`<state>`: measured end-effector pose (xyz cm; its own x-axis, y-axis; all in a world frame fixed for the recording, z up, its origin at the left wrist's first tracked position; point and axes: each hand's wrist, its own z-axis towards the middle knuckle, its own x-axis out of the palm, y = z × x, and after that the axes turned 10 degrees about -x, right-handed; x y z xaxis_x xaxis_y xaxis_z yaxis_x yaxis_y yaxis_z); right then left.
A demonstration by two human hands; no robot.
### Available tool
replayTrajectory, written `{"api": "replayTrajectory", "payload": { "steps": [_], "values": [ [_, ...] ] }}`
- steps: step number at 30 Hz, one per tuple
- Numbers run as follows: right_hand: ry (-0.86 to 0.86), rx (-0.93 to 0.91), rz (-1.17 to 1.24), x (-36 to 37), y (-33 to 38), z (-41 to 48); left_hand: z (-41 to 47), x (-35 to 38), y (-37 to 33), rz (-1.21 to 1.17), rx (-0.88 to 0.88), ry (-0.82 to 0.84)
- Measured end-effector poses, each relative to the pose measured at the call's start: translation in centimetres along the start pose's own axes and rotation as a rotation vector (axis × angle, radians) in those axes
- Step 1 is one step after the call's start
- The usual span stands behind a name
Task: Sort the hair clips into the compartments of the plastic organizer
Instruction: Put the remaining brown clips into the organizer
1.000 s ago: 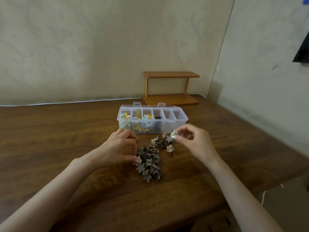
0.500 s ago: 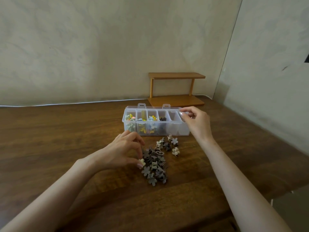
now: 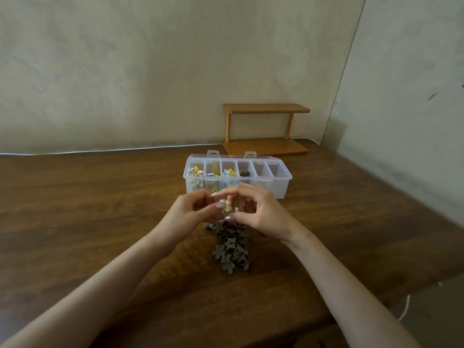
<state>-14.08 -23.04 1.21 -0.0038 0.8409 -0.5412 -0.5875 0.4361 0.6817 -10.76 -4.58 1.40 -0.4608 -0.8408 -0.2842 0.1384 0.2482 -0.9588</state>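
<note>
Just in front of the plastic organizer (image 3: 281, 190), the left hand (image 3: 193, 212) pinches a cream flower hair clip (image 3: 226, 205). The right hand (image 3: 261, 212) curls its fingers beside this clip; whether it grasps it cannot be told. The pile of grey-brown clips (image 3: 232, 247) lies in front of the organizer, under both hands.

clip pile (image 3: 232, 247) partly hidden, organizer (image 3: 279, 190) contents indistinct

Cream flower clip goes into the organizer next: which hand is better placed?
Left, probably. The left hand pinches the cream flower clip, and the organizer sits just beyond it. The right hand curls beside the clip; whether it grips anything is unclear.
</note>
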Motion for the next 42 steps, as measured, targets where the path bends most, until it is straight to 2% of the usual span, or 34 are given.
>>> {"api": "replayTrajectory", "payload": {
  "steps": [6, 8, 12, 14, 18, 22, 27, 31, 35, 39, 42],
  "values": [
    [-0.087, -0.037, -0.022, 0.5, 0.1, -0.2, -0.1, 0.2, -0.1, -0.009, -0.014, -0.022],
    [-0.175, -0.02, -0.085, 0.2, -0.2, -0.2, -0.1, 0.2, -0.1, 0.038, 0.012, -0.087],
    [-0.449, 0.064, -0.201, -1.6, -1.3, -0.2, 0.6, -0.6, 1.1, 0.452, 0.16, -0.297],
    [-0.555, 0.1, -0.259, -2.8, -2.1, -0.5, 1.1, -1.2, 1.9, 0.599, 0.144, -0.228],
    [-0.704, 0.197, -0.283, -4.8, -3.5, -1.2, 1.6, -1.7, 2.7, 0.732, 0.029, -0.007],
    [-0.818, 0.257, -0.325, -5.7, -4.7, -1.1, 1.8, -1.7, 3.1, 0.779, 0.06, -0.029],
    [-0.824, 0.296, -0.441, -6.6, -6.5, -0.5, 1.9, -1.7, 3.4, 0.754, 0.093, -0.064],
    [-0.735, 0.273, -0.478, -6.2, -7.2, -0.2, 1.9, -1.6, 3.2, 0.599, 0.101, -0.135],
    [-0.746, 0.253, -0.525, -6.2, -7.3, -0.5, 1.5, -1.1, 2.7, 0.469, 0.159, -0.19],
    [-0.752, 0.208, -0.484, -5.6, -6.5, -0.9, 1.1, -0.4, 2.0, 0.417, 0.249, -0.21],
    [-0.641, 0.099, -0.362, -4.0, -4.9, -0.9, 0.8, 0.0, 1.6, 0.407, 0.303, -0.222]
  ]
}}
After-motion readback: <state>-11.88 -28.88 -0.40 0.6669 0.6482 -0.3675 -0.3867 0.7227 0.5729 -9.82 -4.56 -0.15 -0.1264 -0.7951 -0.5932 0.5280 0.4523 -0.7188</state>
